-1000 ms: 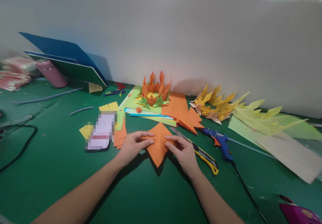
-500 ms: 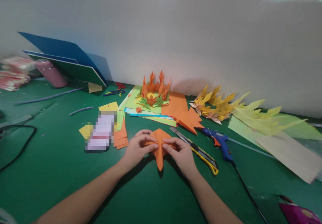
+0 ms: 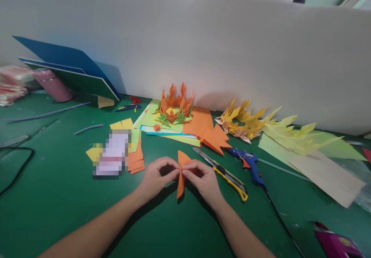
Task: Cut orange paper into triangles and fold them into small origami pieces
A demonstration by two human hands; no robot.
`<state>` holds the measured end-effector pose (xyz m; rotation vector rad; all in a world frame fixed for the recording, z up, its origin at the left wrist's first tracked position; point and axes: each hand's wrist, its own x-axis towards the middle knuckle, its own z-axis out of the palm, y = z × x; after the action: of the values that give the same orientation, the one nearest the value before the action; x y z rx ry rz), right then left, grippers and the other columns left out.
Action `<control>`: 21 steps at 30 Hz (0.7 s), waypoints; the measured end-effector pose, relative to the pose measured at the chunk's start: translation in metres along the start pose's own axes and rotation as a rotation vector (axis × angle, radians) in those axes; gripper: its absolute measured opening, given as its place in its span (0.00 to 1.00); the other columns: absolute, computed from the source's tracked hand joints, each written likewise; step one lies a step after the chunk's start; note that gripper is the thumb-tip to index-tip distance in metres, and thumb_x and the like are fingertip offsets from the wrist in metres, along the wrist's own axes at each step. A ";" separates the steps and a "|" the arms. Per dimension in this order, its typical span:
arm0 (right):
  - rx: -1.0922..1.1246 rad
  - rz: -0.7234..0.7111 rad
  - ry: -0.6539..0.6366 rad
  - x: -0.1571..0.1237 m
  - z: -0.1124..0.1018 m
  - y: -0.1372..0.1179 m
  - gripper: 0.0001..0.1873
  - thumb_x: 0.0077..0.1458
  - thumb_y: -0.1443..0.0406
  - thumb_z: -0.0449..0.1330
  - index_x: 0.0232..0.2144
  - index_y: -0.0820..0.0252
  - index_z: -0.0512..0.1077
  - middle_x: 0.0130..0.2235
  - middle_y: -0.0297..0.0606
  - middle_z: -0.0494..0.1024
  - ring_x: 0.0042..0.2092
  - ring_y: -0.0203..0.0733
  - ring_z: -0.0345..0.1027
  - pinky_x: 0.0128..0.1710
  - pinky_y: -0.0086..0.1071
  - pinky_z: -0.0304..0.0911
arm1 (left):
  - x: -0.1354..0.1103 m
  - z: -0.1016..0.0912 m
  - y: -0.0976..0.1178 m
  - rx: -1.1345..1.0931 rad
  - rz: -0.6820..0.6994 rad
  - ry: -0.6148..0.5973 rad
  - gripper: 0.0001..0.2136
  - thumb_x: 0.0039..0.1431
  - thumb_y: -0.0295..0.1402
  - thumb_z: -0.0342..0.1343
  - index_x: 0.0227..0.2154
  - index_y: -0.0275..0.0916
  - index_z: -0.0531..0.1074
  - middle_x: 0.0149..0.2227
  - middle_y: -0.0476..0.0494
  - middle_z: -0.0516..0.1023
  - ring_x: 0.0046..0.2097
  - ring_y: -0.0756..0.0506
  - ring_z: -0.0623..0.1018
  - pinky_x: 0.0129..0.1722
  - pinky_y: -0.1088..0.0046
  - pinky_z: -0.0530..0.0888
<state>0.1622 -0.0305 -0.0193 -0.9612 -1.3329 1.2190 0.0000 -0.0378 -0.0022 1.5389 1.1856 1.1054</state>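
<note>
An orange piece of folded paper is held upright above the table between my two hands. The fingertips of my left hand pinch its left edge near the middle. From the other side, my right hand grips it with thumb and fingers, partly covering the paper. Just right of that hand lies a utility knife with a yellow handle and its blade out. Left of my left hand are small orange paper pieces in a stack. Behind stands an orange folded-paper crown on coloured sheets.
A blue glue gun with a cord lies to the right. Yellow paper crowns stand behind it. A blurred-out pale rectangular object lies left. Blue and green boards lean by a pink bottle. A magenta object sits front right.
The orange paper was spread wide with a central ridge; now its sides are folded together and it looks narrower. My hands have drawn closer. The view has shifted slightly.
</note>
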 end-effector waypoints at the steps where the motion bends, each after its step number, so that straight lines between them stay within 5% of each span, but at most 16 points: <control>1: -0.017 -0.019 0.009 0.000 0.000 0.001 0.02 0.42 0.65 0.66 0.23 0.56 0.77 0.30 0.36 0.75 0.34 0.39 0.70 0.34 0.33 0.68 | 0.000 0.000 0.001 0.027 0.029 0.007 0.04 0.50 0.33 0.57 0.25 0.38 0.72 0.28 0.47 0.75 0.30 0.49 0.73 0.31 0.73 0.72; 7: -0.290 -0.196 0.118 -0.001 -0.002 -0.003 0.01 0.45 0.64 0.65 0.23 0.53 0.79 0.43 0.40 0.73 0.45 0.46 0.67 0.43 0.40 0.65 | 0.001 -0.001 0.003 0.148 0.147 0.011 0.04 0.51 0.32 0.56 0.24 0.39 0.72 0.28 0.46 0.75 0.32 0.48 0.74 0.34 0.73 0.71; 13: -0.404 -0.301 0.069 -0.012 0.002 -0.015 0.04 0.49 0.67 0.62 0.25 0.53 0.77 0.29 0.36 0.77 0.34 0.42 0.70 0.36 0.37 0.65 | -0.002 0.002 0.006 0.223 0.216 -0.002 0.05 0.52 0.30 0.53 0.23 0.39 0.70 0.27 0.47 0.74 0.31 0.49 0.73 0.33 0.74 0.69; 21: -0.362 -0.294 0.068 -0.015 0.006 -0.010 0.05 0.49 0.68 0.59 0.24 0.56 0.74 0.27 0.36 0.77 0.31 0.40 0.71 0.32 0.33 0.67 | -0.002 0.005 0.006 0.242 0.222 -0.022 0.04 0.51 0.29 0.51 0.23 0.39 0.68 0.25 0.48 0.71 0.29 0.49 0.71 0.31 0.75 0.68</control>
<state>0.1589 -0.0474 -0.0115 -1.0023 -1.6083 0.7304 0.0061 -0.0415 0.0021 1.9010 1.1881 1.1150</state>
